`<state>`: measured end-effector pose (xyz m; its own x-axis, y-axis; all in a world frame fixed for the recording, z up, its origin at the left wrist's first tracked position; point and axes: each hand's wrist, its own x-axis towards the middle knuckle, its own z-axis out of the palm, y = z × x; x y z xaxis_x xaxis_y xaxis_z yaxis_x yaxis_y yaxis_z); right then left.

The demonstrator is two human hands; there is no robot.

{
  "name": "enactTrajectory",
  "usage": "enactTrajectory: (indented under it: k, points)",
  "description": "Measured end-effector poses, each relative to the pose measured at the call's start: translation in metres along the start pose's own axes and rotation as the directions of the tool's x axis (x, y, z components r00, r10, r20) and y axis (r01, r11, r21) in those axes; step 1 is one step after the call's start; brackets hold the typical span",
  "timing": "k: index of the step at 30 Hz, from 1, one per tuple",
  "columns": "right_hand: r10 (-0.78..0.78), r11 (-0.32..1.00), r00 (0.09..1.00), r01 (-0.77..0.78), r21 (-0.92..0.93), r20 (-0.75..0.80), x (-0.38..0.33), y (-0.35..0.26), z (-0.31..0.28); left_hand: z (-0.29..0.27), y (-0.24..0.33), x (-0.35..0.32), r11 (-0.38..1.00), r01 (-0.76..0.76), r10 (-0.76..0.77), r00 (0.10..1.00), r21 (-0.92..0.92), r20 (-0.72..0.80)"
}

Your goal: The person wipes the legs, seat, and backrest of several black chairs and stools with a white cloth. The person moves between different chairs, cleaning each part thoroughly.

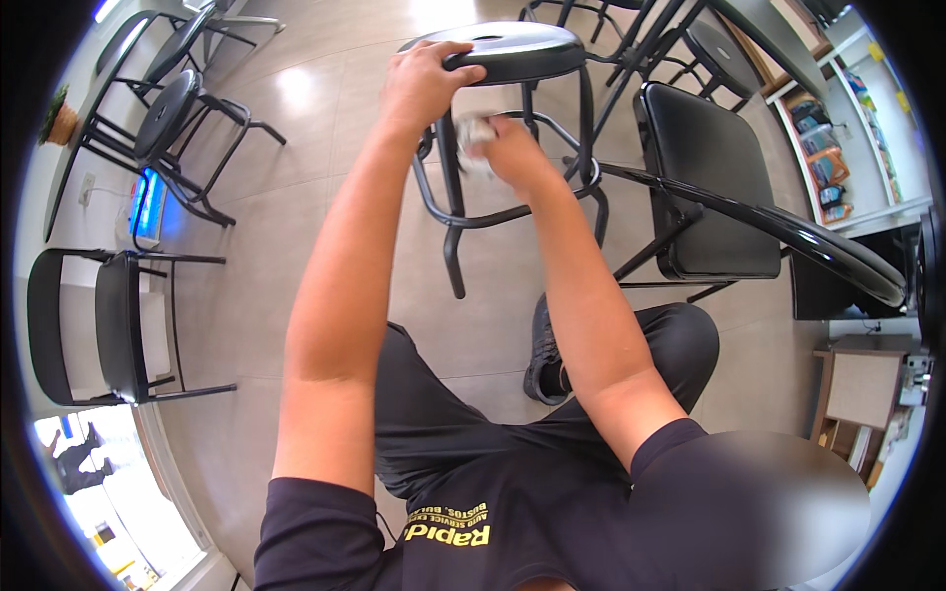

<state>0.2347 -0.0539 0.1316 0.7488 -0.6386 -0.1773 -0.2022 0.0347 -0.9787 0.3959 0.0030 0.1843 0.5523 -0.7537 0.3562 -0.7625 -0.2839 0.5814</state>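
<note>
A round black stool with dark tubular legs and a foot ring stands upright in front of me. My left hand grips the near left edge of its seat, with fingers over the top and side. Below the seat, my right hand is closed around a crumpled whitish cloth. The cloth is against or just beside a near stool leg, inside the foot ring's span; blur hides whether they touch. Part of the right fingers is smeared by motion.
Close on the right stands a black padded folding chair. More black chairs and stools line the left wall, near a potted plant. White shelves hold packages at the far right. Tiled floor surrounds the stool.
</note>
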Motion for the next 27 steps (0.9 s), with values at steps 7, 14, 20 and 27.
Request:
enactTrajectory:
  k: [7,14,20,27]
  points:
    - [-0.270,0.927,0.914,0.161,-0.340,-0.303,-0.004,0.015,0.065,-0.011,0.001,0.013,0.997,0.068,-0.070,0.992,0.020,0.108]
    - [-0.362,0.781,0.870,0.088,-0.618,-0.334,-0.044,0.075,0.065,-0.022,0.027,-0.003,0.990,0.083,-0.105,0.973,0.113,0.208]
    - [-0.035,0.768,0.953,-0.167,-0.618,-0.301,-0.070,0.029,-0.003,-0.012,0.023,-0.024,0.995,0.098,-0.101,0.990,0.037,0.100]
    - [-0.259,0.860,0.798,-0.066,-0.506,-0.545,-0.057,-0.070,-0.124,0.007,0.022,-0.058,0.868,0.410,-0.396,0.912,-0.281,0.109]
